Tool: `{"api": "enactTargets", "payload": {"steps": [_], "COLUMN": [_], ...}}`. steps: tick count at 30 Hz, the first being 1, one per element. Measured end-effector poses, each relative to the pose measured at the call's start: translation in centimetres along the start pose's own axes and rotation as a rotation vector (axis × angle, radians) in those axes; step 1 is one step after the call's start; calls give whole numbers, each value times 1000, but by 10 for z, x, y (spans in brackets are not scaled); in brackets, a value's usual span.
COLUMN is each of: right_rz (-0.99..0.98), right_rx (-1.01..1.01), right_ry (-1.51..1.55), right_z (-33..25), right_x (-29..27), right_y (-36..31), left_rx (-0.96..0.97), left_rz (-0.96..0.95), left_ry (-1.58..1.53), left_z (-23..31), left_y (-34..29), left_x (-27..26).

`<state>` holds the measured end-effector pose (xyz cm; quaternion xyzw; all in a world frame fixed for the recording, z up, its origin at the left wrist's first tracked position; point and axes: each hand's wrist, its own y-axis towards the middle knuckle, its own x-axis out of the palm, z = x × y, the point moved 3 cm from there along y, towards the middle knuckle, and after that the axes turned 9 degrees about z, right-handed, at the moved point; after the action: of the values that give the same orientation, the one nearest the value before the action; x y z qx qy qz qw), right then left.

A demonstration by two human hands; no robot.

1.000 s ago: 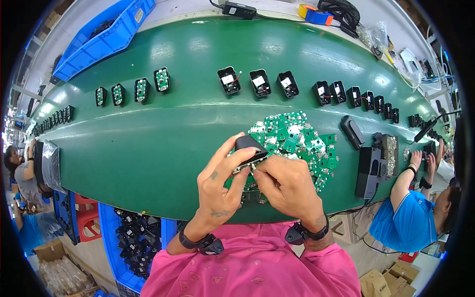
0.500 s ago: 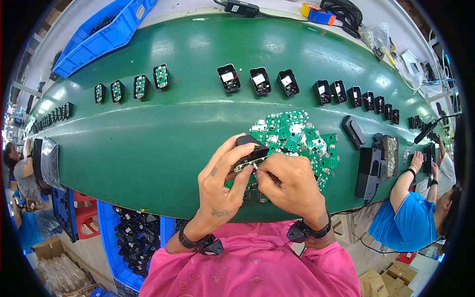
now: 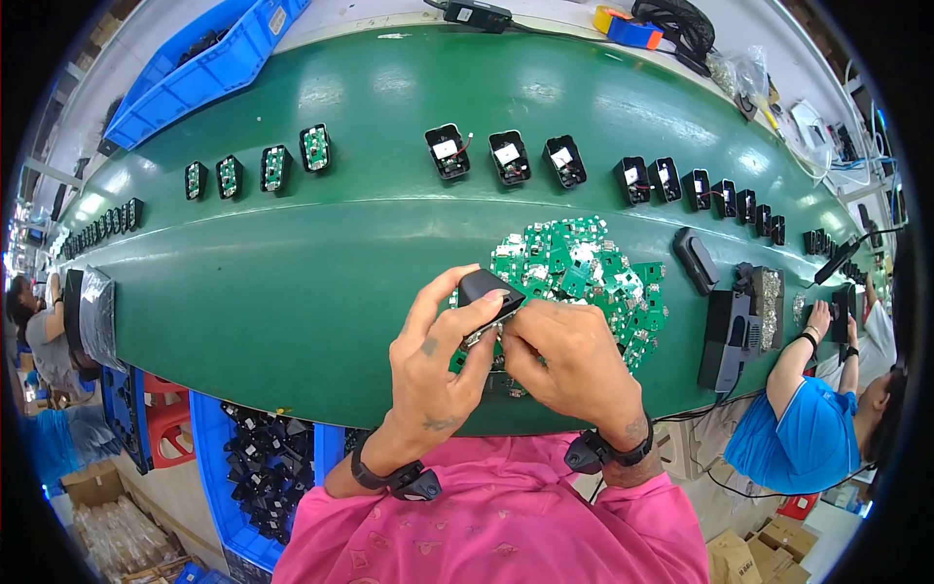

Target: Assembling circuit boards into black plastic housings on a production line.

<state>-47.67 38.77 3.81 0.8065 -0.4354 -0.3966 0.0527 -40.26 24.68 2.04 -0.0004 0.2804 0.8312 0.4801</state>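
1. Pinched in the left hand [image 3: 428, 355], thumb against fingers, I see a black housing [image 3: 490, 288] held tilted, its open side toward the near right.
2. Bunched closely together, the fingertips of the right hand [image 3: 569, 355] meet that housing's near right edge; from my end I cannot tell what they grip.
3. Both hands and the housing are above the near middle of the green table [image 3: 292, 292], at the left edge of a heap of green circuit boards [image 3: 584, 273].
4. Farther off I count three open black cases [image 3: 508, 158] with white pieces inside; to their left stand four board-filled cases [image 3: 315, 149].
5. On the right, near the heap, I make out a dark elongated part [image 3: 694, 261] lying on the table.
6. Beyond the near left table edge I see a blue bin [image 3: 212, 457] of black parts.
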Motion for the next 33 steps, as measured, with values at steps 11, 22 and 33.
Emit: {"api": "enactTargets", "payload": {"steps": [11, 22, 33], "right_rz": [126, 220, 282], "right_rx": [26, 640, 668], "right_ry": [-89, 319, 698], "right_z": [3, 18, 21], "right_x": [22, 15, 17], "right_y": [-10, -17, -29], "left_rx": [-106, -523, -183], "left_rz": [13, -152, -89], "left_ry": [97, -490, -143], "left_z": [-10, -20, -21], "left_y": [-5, 1, -5], "left_x": [8, 4, 8]}}
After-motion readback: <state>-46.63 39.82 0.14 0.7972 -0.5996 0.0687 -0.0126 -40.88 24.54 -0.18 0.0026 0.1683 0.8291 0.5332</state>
